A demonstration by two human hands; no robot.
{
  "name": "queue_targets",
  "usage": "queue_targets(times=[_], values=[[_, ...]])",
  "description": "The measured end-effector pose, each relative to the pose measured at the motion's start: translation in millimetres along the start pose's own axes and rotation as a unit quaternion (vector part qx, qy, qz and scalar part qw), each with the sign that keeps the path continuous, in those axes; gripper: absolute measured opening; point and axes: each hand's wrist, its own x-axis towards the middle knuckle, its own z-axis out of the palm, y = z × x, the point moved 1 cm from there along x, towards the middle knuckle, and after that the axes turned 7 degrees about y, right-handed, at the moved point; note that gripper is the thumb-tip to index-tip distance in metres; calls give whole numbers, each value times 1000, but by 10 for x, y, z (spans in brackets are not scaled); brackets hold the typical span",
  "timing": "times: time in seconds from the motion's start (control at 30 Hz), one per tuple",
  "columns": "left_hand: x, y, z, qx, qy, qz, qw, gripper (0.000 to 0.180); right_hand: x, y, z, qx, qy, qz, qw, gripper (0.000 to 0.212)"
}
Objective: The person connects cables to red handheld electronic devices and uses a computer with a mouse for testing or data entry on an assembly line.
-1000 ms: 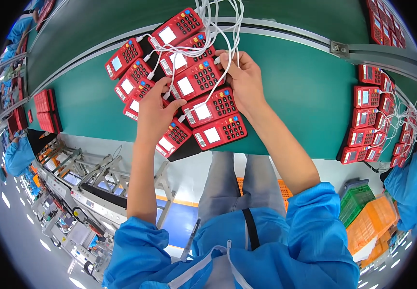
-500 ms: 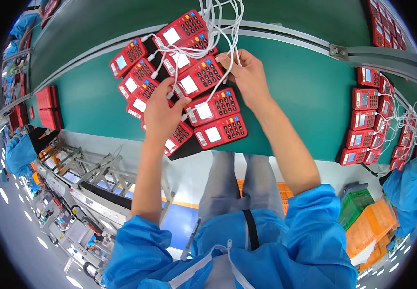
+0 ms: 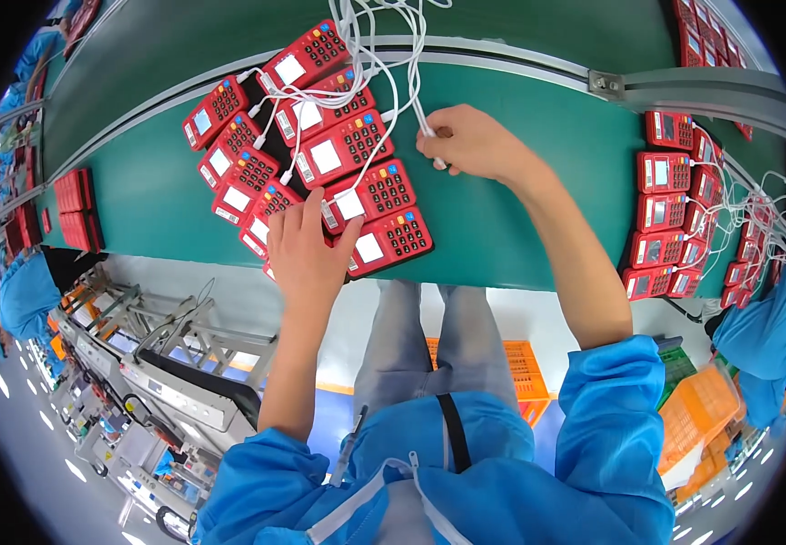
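Red handheld payment terminals (image 3: 381, 193) with keypads and lit white screens lie in two slanted columns on the green bench. White cables (image 3: 415, 86) hang in from the top, and several are plugged into the terminals. Closed around cable ends, my right hand (image 3: 470, 141) hovers over the green surface to the right of the columns. My left hand (image 3: 307, 247) lies across the lower terminals, between the two columns. Its fingers are stretched out, and it covers parts of the terminals beneath.
Another cabled group of red terminals (image 3: 661, 209) sits at the bench's right end. Stacked red devices (image 3: 75, 209) lie at the left. A metal rail (image 3: 520, 59) runs along the bench's back. Orange crates (image 3: 697, 413) stand at lower right, with a person in blue (image 3: 761, 336) nearby.
My right hand has moved away from the terminals to the right, carrying cable ends. My left hand has slid down from the cable plugs onto the lower terminals. The view has shifted slightly.
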Motion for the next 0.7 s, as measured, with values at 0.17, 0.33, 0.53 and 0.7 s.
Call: queue_targets(times=[0.17, 0.33, 0.53, 0.7], values=[[57, -37, -16, -24, -26, 23, 999, 58, -73, -68, 97, -213, 82, -71, 971, 24], [7, -26, 32, -22, -18, -11, 1000, 57, -100, 72, 129, -78, 78, 0, 994, 20], [-84, 14, 96, -25, 11, 16, 999, 53, -210, 147, 237, 110, 113, 41, 987, 18], [-94, -21, 129, -25, 31, 40, 998, 54, -234, 204, 415, 327, 127, 12, 937, 18]])
